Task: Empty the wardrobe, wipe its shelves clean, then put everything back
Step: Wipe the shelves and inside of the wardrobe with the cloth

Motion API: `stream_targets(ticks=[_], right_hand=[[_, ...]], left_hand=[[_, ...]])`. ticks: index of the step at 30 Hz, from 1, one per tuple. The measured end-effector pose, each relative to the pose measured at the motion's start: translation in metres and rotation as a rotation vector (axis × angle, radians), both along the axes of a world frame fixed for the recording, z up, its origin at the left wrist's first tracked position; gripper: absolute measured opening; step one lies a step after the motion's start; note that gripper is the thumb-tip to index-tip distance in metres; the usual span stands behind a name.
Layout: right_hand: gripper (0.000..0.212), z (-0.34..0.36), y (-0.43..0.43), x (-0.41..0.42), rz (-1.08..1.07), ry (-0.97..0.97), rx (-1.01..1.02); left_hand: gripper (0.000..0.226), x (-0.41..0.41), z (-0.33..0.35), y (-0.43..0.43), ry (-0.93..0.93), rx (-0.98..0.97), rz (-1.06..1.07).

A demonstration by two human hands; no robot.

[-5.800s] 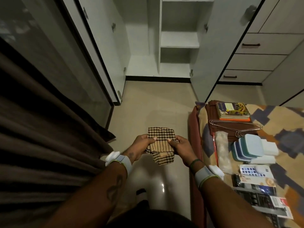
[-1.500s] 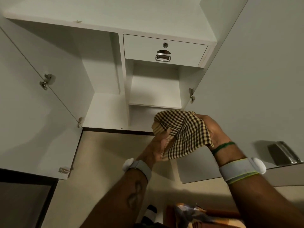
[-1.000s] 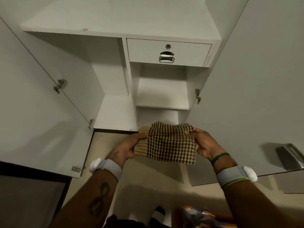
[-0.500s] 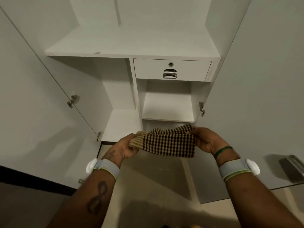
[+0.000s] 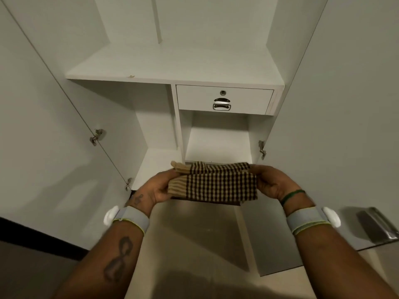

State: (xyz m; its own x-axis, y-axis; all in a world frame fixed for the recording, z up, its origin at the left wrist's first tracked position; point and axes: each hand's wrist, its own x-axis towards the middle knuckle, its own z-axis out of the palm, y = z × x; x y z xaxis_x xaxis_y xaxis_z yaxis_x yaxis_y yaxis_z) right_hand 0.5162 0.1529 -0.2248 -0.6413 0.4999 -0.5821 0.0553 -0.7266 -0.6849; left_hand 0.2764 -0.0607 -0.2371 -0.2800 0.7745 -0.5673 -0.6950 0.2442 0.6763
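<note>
The white wardrobe stands open, its left door and right door swung out to either side of the drawer. The drawer sits shut under the right end of the wide shelf, with a small cubby shelf directly below it. Lower than the drawer and in front of that cubby, the folded checked cloth — brown and tan — is held level in the air between two hands: the left hand has its grip closed on the striped left end, the right hand on the right end.
</note>
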Motion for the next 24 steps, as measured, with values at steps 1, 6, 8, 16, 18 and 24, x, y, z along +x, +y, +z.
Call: stream_targets(ticks=[1, 6, 8, 16, 18, 24], right_hand=[[0.033, 0.014, 0.003, -0.001, 0.038, 0.050, 0.070], [0.037, 0.057, 0.004, 0.006, 0.187, 0.136, 0.562], [0.044, 0.055, 0.002, 0.007, 0.240, 0.041, 0.666], [0.053, 0.036, 0.002, 0.002, 0.318, -0.210, 1.003], [0.051, 0.036, 0.003, 0.000, 0.261, -0.162, 1.000], [0.047, 0.033, 0.006, 0.000, 0.225, -0.059, 0.877]], left_hand=[[0.015, -0.006, 0.011, 0.003, -0.004, 0.088, 0.000], [0.035, -0.028, 0.029, 0.004, 0.201, 0.197, -0.083], [0.048, -0.029, 0.024, -0.001, 0.353, 0.076, -0.103], [0.057, -0.040, 0.017, -0.009, 0.647, -0.002, -0.110], [0.058, -0.042, 0.019, -0.007, 0.710, 0.020, -0.127], [0.057, -0.039, 0.032, -0.001, 0.773, 0.097, -0.052]])
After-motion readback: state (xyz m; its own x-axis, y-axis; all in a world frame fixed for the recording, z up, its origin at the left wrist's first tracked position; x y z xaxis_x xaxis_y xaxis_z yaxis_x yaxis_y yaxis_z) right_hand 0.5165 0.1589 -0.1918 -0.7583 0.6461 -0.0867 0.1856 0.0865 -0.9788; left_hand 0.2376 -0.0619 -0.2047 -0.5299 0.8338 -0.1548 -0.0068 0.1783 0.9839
